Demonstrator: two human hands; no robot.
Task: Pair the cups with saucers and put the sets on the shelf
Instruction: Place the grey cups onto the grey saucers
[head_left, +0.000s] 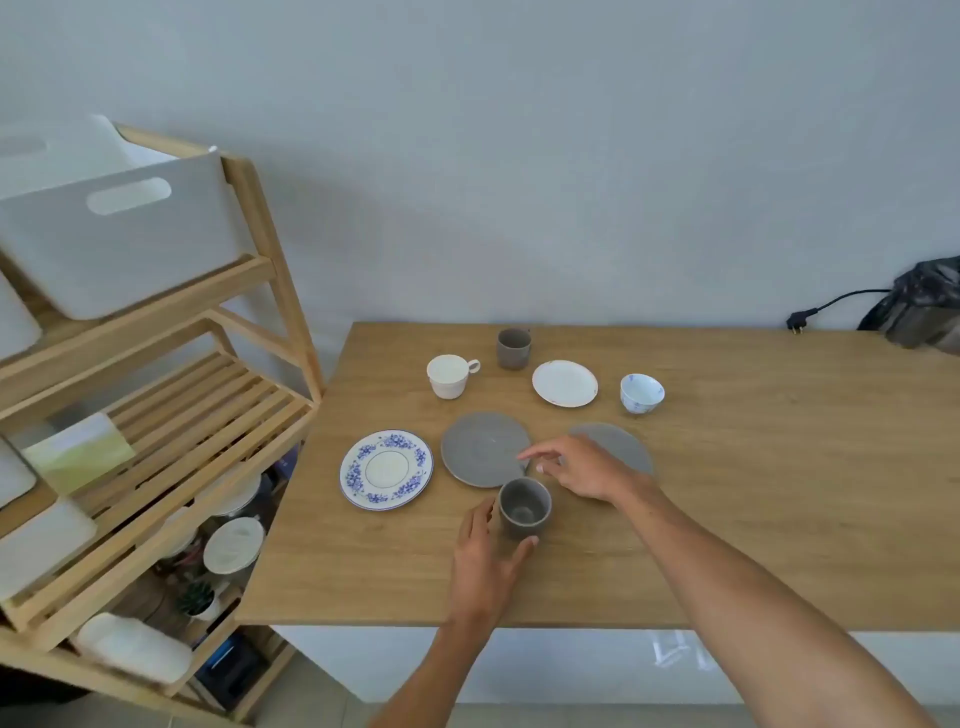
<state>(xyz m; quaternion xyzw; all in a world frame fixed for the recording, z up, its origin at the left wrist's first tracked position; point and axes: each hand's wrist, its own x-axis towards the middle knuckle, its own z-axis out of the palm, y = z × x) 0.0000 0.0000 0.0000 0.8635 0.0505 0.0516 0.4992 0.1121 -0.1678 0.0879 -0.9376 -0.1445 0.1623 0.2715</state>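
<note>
A grey cup (524, 506) stands on the wooden table (753, 519) near its front. My left hand (483, 564) holds it low down, fingers on its left side and thumb at its base. My right hand (582, 467) hovers just behind the cup with relaxed fingers, over the right edge of a grey saucer (480, 449) and partly hiding a second grey saucer (623, 444). A blue-flowered saucer (387, 470) lies to the left. Farther back are a white cup (449, 375), another grey cup (513, 348), a white saucer (564, 383) and a blue-patterned cup (641, 393).
A wooden shelf unit (208, 415) stands left of the table, with a white bin (114, 228) on top, a slatted middle shelf holding a pale box (78, 452), and white dishes (234, 545) lower down. A black bag (924, 306) and plug (797, 321) lie at the back right.
</note>
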